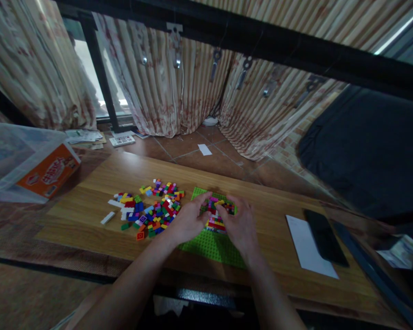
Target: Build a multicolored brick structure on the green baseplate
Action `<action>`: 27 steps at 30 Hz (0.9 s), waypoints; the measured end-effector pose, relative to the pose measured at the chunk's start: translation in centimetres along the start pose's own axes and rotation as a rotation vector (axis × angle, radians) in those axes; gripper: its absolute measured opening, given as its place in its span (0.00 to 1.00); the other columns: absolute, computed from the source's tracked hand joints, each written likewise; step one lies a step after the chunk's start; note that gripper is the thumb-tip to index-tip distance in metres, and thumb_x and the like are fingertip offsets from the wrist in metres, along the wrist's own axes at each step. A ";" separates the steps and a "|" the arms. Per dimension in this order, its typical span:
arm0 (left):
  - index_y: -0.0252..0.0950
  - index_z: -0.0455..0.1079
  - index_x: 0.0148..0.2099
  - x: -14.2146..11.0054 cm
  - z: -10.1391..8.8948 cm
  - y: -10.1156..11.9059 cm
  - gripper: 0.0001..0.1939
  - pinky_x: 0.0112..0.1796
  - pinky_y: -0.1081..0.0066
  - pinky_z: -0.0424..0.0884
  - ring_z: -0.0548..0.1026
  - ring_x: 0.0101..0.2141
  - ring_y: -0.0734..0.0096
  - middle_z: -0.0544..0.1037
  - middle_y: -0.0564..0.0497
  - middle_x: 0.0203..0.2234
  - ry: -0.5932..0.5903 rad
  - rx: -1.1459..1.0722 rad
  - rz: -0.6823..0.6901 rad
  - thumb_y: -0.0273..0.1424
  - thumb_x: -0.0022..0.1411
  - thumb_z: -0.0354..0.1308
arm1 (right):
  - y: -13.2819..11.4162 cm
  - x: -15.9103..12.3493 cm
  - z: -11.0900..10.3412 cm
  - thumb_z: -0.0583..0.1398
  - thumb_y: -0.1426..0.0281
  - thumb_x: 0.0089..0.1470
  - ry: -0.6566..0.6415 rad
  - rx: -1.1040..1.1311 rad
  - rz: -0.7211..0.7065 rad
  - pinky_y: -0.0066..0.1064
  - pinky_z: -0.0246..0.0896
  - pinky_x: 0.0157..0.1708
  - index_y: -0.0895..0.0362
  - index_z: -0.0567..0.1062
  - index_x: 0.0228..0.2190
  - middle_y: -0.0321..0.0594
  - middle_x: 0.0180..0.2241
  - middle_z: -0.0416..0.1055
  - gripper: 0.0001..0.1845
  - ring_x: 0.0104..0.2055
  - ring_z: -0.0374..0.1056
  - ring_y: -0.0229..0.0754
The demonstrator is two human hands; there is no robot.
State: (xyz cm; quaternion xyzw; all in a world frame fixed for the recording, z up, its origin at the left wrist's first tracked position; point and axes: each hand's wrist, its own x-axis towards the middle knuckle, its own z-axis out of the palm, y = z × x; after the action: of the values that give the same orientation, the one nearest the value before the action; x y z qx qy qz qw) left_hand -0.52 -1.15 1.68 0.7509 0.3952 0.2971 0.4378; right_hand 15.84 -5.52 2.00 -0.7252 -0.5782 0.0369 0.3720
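Note:
A green studded baseplate (209, 245) lies on the wooden table (99, 178) in front of me. A small multicoloured brick build (216, 219) stands on its far half. My left hand (189, 220) rests on the plate's left side, fingers curled against the build. My right hand (239, 224) sits on the right side, fingertips pinched on the top of the build. A loose heap of small coloured bricks (151, 208) lies just left of the plate.
A clear plastic box with an orange label (37, 172) stands at the table's left end. A black phone (325, 236) lies on a white sheet (306, 250) at the right. Striped curtains (165, 87) and a tiled floor are beyond.

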 end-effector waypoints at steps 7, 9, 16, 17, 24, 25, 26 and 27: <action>0.31 0.60 0.65 0.0 0.0 0.3 0.29 0.56 0.58 0.71 0.74 0.54 0.60 0.74 0.40 0.56 0.001 -0.023 -0.001 0.24 0.60 0.53 | -0.1 0.4 1.0 0.62 0.59 0.53 -0.045 -0.078 -0.056 0.47 0.58 0.52 0.56 0.81 0.40 0.50 0.43 0.76 0.17 0.49 0.67 0.54; 0.32 0.60 0.65 0.0 0.1 0.0 0.29 0.56 0.57 0.71 0.75 0.54 0.60 0.74 0.40 0.56 0.004 -0.025 0.002 0.24 0.61 0.53 | -0.1 0.5 0.9 0.62 0.60 0.53 -0.034 -0.057 -0.055 0.47 0.59 0.51 0.56 0.81 0.39 0.50 0.42 0.77 0.16 0.48 0.68 0.54; 0.35 0.62 0.64 0.2 0.4 -0.9 0.28 0.55 0.57 0.72 0.76 0.52 0.61 0.76 0.43 0.55 0.038 -0.054 -0.013 0.25 0.62 0.53 | -0.1 1.0 0.0 0.63 0.57 0.48 0.002 0.187 0.176 0.35 0.64 0.32 0.57 0.78 0.37 0.42 0.29 0.77 0.18 0.29 0.70 0.45; 0.35 0.62 0.64 0.2 0.4 -0.9 0.28 0.55 0.57 0.72 0.76 0.52 0.61 0.76 0.43 0.55 0.039 -0.055 -0.019 0.24 0.62 0.53 | 0.0 1.0 -0.1 0.64 0.57 0.47 0.002 0.229 0.199 0.34 0.63 0.29 0.56 0.77 0.35 0.39 0.27 0.76 0.17 0.27 0.69 0.43; 0.36 0.62 0.64 0.2 0.2 -0.5 0.27 0.53 0.60 0.73 0.77 0.51 0.62 0.76 0.44 0.55 0.022 -0.045 -0.041 0.26 0.63 0.53 | 1.4 1.3 -0.8 0.62 0.61 0.49 -0.067 0.447 0.206 0.34 0.67 0.34 0.55 0.76 0.30 0.39 0.28 0.79 0.10 0.31 0.74 0.45; 0.36 0.62 0.64 0.2 0.2 -0.4 0.27 0.53 0.61 0.74 0.77 0.51 0.61 0.77 0.44 0.54 0.017 -0.046 -0.047 0.26 0.63 0.53 | 1.6 1.3 -0.8 0.62 0.61 0.50 -0.073 0.445 0.208 0.35 0.68 0.35 0.55 0.76 0.31 0.41 0.30 0.79 0.11 0.33 0.75 0.46; 0.36 0.62 0.64 0.2 0.2 -0.4 0.27 0.52 0.61 0.74 0.78 0.50 0.61 0.77 0.43 0.54 0.013 -0.047 -0.052 0.26 0.63 0.53 | 1.6 1.3 -0.9 0.61 0.61 0.51 -0.077 0.433 0.204 0.36 0.68 0.37 0.55 0.77 0.33 0.42 0.32 0.80 0.12 0.34 0.76 0.47; 0.35 0.62 0.64 0.2 0.2 -0.4 0.27 0.52 0.61 0.74 0.78 0.50 0.61 0.77 0.43 0.53 0.011 -0.048 -0.053 0.26 0.63 0.53 | 1.6 1.3 -0.9 0.60 0.61 0.52 -0.079 0.404 0.190 0.37 0.69 0.39 0.55 0.77 0.35 0.43 0.34 0.81 0.13 0.36 0.76 0.47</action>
State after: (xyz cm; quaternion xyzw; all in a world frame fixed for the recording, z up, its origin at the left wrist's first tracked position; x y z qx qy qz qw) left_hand -0.42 -0.96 1.29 0.7277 0.4103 0.2990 0.4612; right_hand 17.98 -4.95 2.16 -0.6850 -0.5024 0.2154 0.4816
